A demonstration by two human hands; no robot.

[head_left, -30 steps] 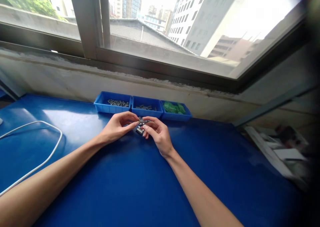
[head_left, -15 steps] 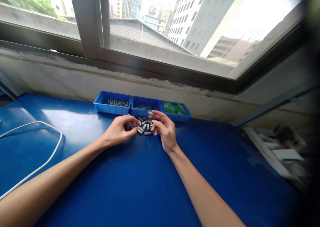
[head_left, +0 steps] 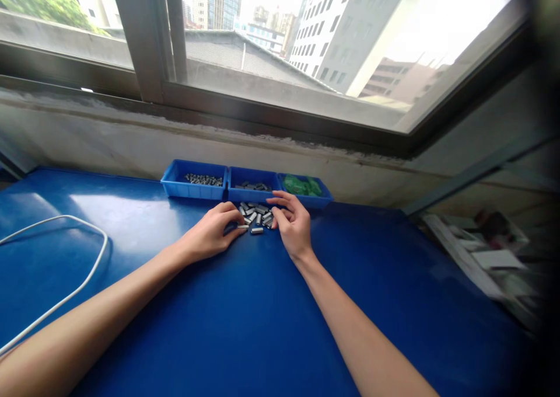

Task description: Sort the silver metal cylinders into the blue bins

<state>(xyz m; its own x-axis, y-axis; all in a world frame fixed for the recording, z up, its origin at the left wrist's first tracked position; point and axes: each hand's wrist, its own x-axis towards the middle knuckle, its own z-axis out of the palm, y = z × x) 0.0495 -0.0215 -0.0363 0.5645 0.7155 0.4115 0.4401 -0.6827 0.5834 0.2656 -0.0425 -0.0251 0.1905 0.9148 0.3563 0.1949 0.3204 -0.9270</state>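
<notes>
Several small dark and silvery metal pieces (head_left: 256, 230) lie in a loose pile on the blue table, in front of the middle bin. At the pile's left edge is my left hand (head_left: 216, 229), thumb and fingers closed on a silvery metal piece (head_left: 242, 226). My right hand (head_left: 294, 222) reaches over the right side of the pile, its fingers bent and the thumb near them; whatever they touch there is hidden.
Three joined blue bins stand behind the pile: small metal parts in the left bin (head_left: 195, 191), dark pieces in the middle bin (head_left: 254, 196), green material in the right bin (head_left: 312, 201). A white cable (head_left: 98, 257) curves across the left. Shelving (head_left: 464, 263) stands at right.
The right hand has come down onto the pile, and the light piece at its fingertips no longer shows. My left hand has shifted slightly, and its thumb and fingers are now closed on a piece.
</notes>
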